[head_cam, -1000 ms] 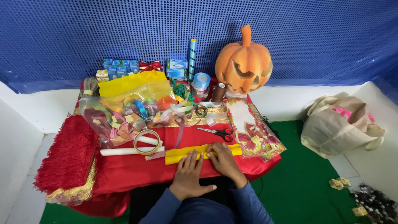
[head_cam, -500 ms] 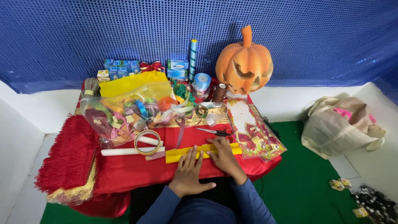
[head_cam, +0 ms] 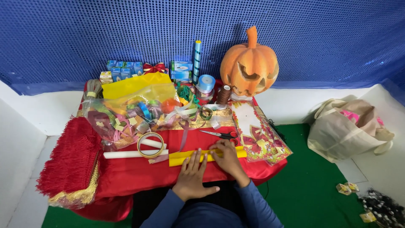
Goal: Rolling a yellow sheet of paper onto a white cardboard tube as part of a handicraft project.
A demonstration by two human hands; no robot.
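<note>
A folded strip of yellow paper [head_cam: 181, 158] lies across the red cloth [head_cam: 139, 173] on a low table. My left hand [head_cam: 192, 177] rests flat, fingers spread, with the fingertips pressing on the strip's middle. My right hand [head_cam: 227, 158] is bent over the strip's right part, its fingers pinching or pressing the paper's edge. Red-handled scissors [head_cam: 221, 134] lie just beyond my right hand. A ring of tape [head_cam: 150, 145] and a white tube [head_cam: 126, 154] sit left of the strip.
An orange carved pumpkin [head_cam: 249, 67] stands at the back right. A clear bag of ribbons [head_cam: 126, 116], small boxes [head_cam: 122, 69], a blue striped roll [head_cam: 197, 59], a patterned packet [head_cam: 257, 135], red fringed fabric [head_cam: 69, 160] crowd the table. A beige bag [head_cam: 348, 126] lies on green flooring.
Both hands stay on the yellow strip; my right hand has shifted slightly along it. Nothing else has moved.
</note>
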